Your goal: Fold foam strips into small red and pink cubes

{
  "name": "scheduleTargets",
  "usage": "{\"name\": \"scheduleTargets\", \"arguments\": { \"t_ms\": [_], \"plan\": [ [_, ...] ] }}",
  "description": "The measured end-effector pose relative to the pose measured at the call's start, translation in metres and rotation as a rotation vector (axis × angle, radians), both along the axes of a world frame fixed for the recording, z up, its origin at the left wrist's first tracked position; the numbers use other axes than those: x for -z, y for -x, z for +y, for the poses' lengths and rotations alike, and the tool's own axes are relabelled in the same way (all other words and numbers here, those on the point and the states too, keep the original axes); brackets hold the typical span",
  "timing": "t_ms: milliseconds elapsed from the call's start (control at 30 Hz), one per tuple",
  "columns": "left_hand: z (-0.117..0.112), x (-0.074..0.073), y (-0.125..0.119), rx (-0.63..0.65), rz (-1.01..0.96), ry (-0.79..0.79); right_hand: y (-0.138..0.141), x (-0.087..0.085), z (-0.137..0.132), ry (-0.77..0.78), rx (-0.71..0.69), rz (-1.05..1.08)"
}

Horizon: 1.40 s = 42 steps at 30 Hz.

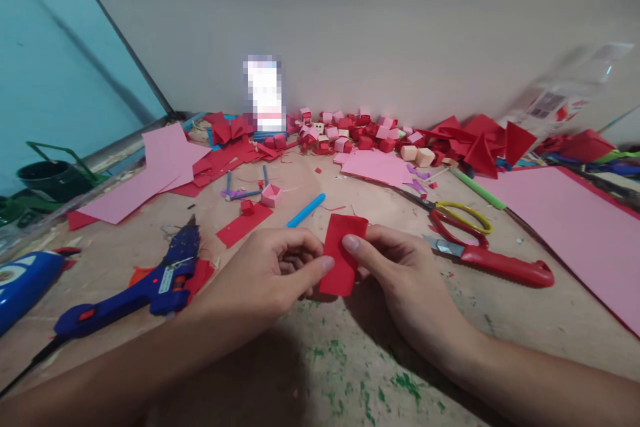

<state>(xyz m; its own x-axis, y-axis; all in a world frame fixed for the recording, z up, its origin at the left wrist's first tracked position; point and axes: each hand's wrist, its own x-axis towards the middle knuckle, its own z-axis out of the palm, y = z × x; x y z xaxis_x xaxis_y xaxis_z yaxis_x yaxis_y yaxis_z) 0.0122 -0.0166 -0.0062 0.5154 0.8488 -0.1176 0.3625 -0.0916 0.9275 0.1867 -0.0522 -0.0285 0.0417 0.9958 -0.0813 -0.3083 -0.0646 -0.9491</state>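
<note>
- The tabletop (500, 320) in front of you is scuffed and paint-flecked, with a large pink sheet (565, 227) lying flat at your far right.
- A blue glue gun (150, 283) lies to your left, well apart from your hands.
- Your left hand (260, 277) is closed in a pinch on the left edge of the red paper piece (344, 253), with the fingers curled under.
- Your right hand (400, 273) pinches its right side, thumb flat on the face near the top.
- The red paper piece is held between both hands just above the tabletop, standing nearly upright. It looks light, thin and easy to crease, so grip it gently by the edges.
- Scissors (450, 213) and a red cutter (495, 263) lie just right of your right hand.
</note>
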Motion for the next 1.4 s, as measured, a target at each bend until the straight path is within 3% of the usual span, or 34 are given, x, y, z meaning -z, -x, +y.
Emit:
{"name": "scheduleTargets", "arguments": {
  "t_ms": [300, 633, 867, 1067, 1200, 1400],
  "plan": [
    [0.002, 0.005, 0.002, 0.102, 0.105, -0.106, -0.002, 0.001, -0.001, -0.064, -0.012, -0.062],
    [0.003, 0.005, 0.005, 0.094, 0.1, -0.126, 0.0, 0.002, -0.002, -0.01, -0.059, 0.145],
    [0.001, 0.001, 0.003, 0.124, 0.046, -0.024, 0.004, -0.008, -0.001, 0.038, -0.085, 0.339],
    [0.002, -0.001, 0.002, 0.145, 0.095, -0.099, 0.002, -0.008, 0.003, 0.091, 0.029, 0.372],
    [0.001, -0.003, 0.003, 0.159, 0.145, -0.164, 0.001, -0.006, 0.005, 0.047, 0.128, 0.361],
    [-0.002, -0.005, 0.0, 0.058, 0.078, -0.107, 0.005, -0.005, -0.001, -0.009, -0.044, 0.311]
  ]
}}
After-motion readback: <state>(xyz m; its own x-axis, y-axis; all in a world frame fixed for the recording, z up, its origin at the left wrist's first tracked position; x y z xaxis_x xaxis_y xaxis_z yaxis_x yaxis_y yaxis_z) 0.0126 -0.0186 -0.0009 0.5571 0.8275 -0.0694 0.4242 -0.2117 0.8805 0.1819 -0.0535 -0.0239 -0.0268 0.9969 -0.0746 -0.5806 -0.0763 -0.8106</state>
